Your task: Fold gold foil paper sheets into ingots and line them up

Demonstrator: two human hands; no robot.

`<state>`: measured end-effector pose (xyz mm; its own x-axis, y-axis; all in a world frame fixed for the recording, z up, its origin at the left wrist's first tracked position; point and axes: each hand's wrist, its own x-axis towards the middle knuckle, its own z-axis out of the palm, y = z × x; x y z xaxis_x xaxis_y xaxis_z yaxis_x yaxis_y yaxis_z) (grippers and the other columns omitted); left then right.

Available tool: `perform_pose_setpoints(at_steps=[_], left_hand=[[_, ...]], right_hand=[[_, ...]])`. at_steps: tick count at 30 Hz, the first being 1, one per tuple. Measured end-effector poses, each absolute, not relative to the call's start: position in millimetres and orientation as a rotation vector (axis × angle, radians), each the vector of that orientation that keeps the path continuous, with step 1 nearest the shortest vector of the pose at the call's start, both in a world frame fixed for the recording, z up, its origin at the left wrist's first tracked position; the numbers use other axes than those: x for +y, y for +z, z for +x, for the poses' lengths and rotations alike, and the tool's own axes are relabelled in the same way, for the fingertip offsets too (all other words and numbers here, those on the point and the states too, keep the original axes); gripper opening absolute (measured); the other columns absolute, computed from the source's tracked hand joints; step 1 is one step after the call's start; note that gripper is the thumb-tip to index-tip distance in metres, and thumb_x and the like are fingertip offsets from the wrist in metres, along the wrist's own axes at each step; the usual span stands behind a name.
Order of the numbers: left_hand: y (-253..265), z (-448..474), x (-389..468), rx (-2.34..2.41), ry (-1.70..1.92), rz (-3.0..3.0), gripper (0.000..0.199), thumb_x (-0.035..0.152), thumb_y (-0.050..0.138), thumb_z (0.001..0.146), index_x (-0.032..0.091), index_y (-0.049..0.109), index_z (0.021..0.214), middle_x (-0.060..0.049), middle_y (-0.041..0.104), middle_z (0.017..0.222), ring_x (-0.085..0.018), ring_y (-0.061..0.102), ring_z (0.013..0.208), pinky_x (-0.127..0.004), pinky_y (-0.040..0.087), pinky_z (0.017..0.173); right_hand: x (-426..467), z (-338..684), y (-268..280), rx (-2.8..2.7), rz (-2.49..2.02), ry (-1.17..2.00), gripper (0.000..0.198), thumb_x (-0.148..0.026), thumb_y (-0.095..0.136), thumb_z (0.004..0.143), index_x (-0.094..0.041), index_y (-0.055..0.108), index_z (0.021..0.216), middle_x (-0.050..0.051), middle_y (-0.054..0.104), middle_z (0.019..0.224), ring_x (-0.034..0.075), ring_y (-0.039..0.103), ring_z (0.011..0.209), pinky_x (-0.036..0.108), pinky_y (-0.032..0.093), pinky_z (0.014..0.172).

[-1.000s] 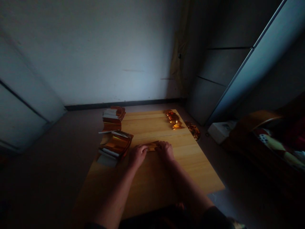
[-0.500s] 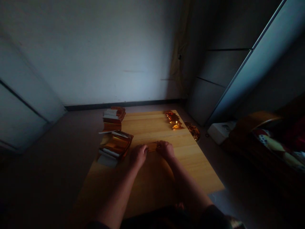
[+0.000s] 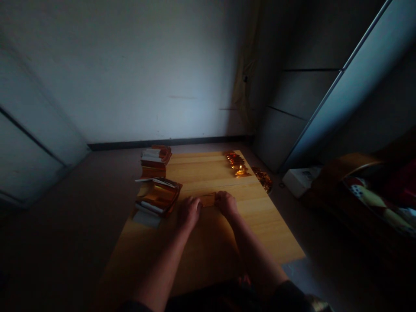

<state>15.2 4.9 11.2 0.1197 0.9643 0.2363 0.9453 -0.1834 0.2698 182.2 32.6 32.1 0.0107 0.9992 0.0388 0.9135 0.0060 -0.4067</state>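
Observation:
Between my two hands, at the middle of the wooden table, is a small rectangle of gold foil paper. My left hand is closed on its left end, and my right hand pinches its right end. The fingertips are partly hidden and dim. Left of my left hand lies a curled stack of gold foil paper with whitish edges. A second such stack sits behind it, at the table's far left corner. A row of shiny folded gold foil pieces lies at the far right.
On the floor past the table's right edge is a heap of gold foil pieces. A white box stands farther right, beside a wooden chair or seat with patterned cloth on it. Behind the table is a pale wall.
My hands stay nearly in place on the foil paper. The sheet between them shows a little more plainly and flatter now. The stacks and folded pieces have not moved.

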Motion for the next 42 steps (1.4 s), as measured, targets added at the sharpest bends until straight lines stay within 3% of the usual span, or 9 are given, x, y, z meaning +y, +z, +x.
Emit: perform_pose_setpoints(at_steps=[11, 21, 29, 42], left_hand=[[12.6, 19.8, 1.8, 1.966, 0.545, 2.479, 0.023, 0.017, 0.041, 0.088, 0.021, 0.062, 0.083, -0.007, 0.057, 0.085, -0.021, 0.050, 0.087, -0.031, 0.037, 0.072], [23.4, 23.7, 4.6, 1.966, 0.429, 2.340, 0.017, 0.011, 0.045, 0.082, 0.019, 0.061, 0.084, -0.006, 0.064, 0.087, -0.020, 0.054, 0.089, -0.030, 0.038, 0.076], [32.0, 36.0, 2.7, 2.157, 0.439, 2.146, 0.024, 0.042, 0.055, 0.080, 0.019, 0.062, 0.080, -0.006, 0.066, 0.084, -0.023, 0.058, 0.085, -0.031, 0.038, 0.073], [36.7, 32.3, 7.0, 2.127, 0.354, 2.016, 0.015, 0.032, 0.056, 0.079, 0.021, 0.063, 0.085, -0.004, 0.068, 0.089, -0.020, 0.060, 0.087, -0.029, 0.038, 0.073]], right_hand=[[28.3, 189.4, 24.4, -2.060, -1.817, 0.343, 0.019, -0.016, 0.053, 0.082, -0.022, 0.071, 0.081, 0.003, 0.065, 0.086, 0.013, 0.059, 0.075, 0.020, 0.037, 0.066], [22.9, 169.9, 33.7, -2.236, -1.851, 0.204, 0.028, -0.017, 0.039, 0.091, -0.020, 0.066, 0.098, 0.009, 0.065, 0.094, 0.017, 0.059, 0.088, 0.025, 0.038, 0.073], [21.5, 170.5, 42.6, -2.133, -1.961, 0.381, 0.018, -0.030, 0.055, 0.083, -0.019, 0.065, 0.094, 0.007, 0.065, 0.096, 0.018, 0.060, 0.088, 0.025, 0.039, 0.073], [29.1, 177.7, 41.5, -2.131, -1.915, 0.523, 0.027, -0.021, 0.055, 0.079, -0.024, 0.066, 0.104, 0.005, 0.065, 0.099, 0.015, 0.060, 0.085, 0.022, 0.038, 0.069]])
